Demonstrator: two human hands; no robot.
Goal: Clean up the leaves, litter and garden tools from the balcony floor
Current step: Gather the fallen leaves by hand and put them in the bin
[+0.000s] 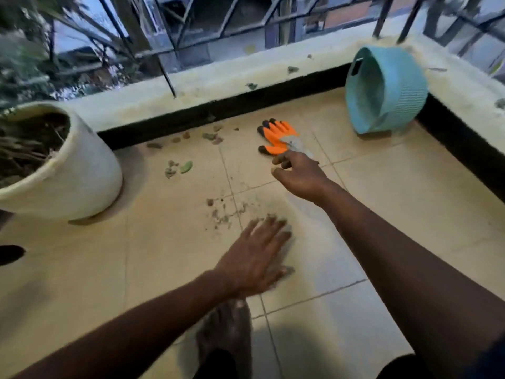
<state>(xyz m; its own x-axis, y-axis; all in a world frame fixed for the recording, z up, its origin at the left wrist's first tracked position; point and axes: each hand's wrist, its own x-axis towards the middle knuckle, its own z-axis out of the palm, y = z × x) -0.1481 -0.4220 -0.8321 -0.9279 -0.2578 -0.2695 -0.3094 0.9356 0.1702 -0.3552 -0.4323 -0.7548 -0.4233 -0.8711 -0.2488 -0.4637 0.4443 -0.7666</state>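
The orange, black-tipped fabric glove (276, 135) lay on the beige tiled floor (382, 201) near green leaf scraps (185, 166), right hand (299, 175) curled at its cuff (hold unclear, blurred), left hand (257, 258) flat, empty.

No legible text, label, brand, number or sign appears in the head view. The orange glove (277, 136), teal basket (388, 88) and white plant pot (82, 170) show plain surfaces, and motion blur obscures any fine marking.
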